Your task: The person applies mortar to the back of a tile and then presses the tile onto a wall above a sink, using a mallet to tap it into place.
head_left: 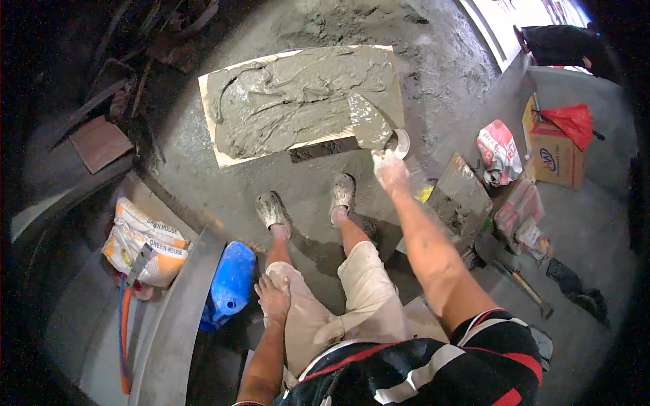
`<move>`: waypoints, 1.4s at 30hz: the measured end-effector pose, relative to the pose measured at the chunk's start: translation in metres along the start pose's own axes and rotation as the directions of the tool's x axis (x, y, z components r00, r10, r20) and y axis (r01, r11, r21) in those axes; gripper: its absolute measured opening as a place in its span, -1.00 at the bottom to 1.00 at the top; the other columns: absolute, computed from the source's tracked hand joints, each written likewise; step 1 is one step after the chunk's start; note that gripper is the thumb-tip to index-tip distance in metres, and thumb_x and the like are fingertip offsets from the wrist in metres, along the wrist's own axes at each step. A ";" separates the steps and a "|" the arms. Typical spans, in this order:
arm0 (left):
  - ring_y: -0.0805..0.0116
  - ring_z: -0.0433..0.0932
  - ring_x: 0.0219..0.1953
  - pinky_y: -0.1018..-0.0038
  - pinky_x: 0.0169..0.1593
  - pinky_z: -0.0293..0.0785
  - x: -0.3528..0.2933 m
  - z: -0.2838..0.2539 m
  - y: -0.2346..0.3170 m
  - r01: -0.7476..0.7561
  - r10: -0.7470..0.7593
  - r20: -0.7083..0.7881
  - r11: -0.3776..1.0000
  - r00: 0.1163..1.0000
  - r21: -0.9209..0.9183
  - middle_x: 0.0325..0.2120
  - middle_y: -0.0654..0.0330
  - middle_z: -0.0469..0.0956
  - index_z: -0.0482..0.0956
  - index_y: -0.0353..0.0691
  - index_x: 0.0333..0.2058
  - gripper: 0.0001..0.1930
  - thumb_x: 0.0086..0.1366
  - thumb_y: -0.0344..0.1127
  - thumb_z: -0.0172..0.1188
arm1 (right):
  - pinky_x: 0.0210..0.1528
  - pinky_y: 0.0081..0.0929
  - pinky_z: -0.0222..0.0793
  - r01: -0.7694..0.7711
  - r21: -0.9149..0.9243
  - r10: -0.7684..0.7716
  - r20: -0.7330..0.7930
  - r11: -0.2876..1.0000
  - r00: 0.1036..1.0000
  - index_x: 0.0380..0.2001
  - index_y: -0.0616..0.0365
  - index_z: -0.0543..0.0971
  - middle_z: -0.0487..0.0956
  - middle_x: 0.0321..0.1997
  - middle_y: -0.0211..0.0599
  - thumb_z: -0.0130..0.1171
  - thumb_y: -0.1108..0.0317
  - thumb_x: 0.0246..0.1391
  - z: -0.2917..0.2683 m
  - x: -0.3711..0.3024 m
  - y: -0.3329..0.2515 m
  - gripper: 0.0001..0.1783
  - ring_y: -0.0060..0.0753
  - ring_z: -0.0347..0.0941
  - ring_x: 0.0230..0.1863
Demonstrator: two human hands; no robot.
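Note:
My right hand (391, 170) is closed round the handle of a pointed trowel (369, 122). The blade is smeared with grey mortar and lies over the near right part of a tile (208, 111). Wet grey mortar (284, 95) covers most of that pale-edged tile, with ridged bare strips along the near edge. A small white round tub (402, 143) stands beside the trowel, partly behind it. My left hand (273, 298) rests on my left thigh, fingers apart and holding nothing.
A blue plastic jug (232, 277) and a white-orange bag (149, 247) are at the left. At the right are a mortar-stained board (460, 196), a red-white bag (499, 152), a cardboard box (556, 159) and a hammer-like tool (525, 284). Another person's dark sleeve (562, 46) shows at the far right.

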State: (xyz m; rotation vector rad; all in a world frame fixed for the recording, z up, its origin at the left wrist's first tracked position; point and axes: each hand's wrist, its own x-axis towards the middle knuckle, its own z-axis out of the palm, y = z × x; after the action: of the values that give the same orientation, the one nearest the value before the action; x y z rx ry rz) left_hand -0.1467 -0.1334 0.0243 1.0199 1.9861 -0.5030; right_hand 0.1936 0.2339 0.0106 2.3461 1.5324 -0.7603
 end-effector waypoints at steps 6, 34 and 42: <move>-0.28 0.10 0.45 -0.18 0.35 0.26 0.002 -0.001 -0.001 -0.013 0.013 -0.007 1.000 1.000 0.023 0.40 -0.17 0.19 0.11 -0.35 0.43 -0.07 0.38 0.30 0.05 | 0.03 0.09 0.46 0.198 0.033 -0.200 0.057 0.980 0.978 -0.11 0.12 0.56 0.68 -0.14 0.10 0.01 -0.14 0.32 0.018 0.011 -0.062 -0.49 0.19 0.59 0.01; -0.34 0.15 0.42 -0.11 0.40 0.19 0.017 -0.017 0.001 -0.075 0.076 -0.012 0.996 0.997 0.056 0.36 -0.23 0.26 0.17 -0.41 0.40 -0.15 0.42 0.22 0.03 | -0.61 -0.18 0.30 -0.304 0.491 0.044 0.472 0.817 0.880 -0.52 0.14 0.48 0.50 -0.60 -0.28 0.09 -0.16 0.31 -0.036 0.085 0.000 -0.43 -0.36 0.40 -0.67; -0.32 0.13 0.43 -0.13 0.40 0.20 0.018 -0.023 0.005 -0.062 0.062 0.001 0.998 0.998 0.026 0.38 -0.20 0.24 0.16 -0.39 0.41 -0.15 0.43 0.23 0.02 | -0.69 -0.37 0.21 0.322 -0.048 -0.325 -0.207 0.945 0.923 -0.35 0.04 0.57 0.44 -0.62 -0.45 0.13 -0.04 0.29 0.017 0.054 0.092 -0.63 -0.49 0.32 -0.73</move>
State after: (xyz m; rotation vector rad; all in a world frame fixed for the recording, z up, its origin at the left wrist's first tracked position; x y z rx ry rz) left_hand -0.1600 -0.1069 0.0230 1.0935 1.9457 -0.4959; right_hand 0.2893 0.2296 -0.0404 2.2519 2.0454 -0.5743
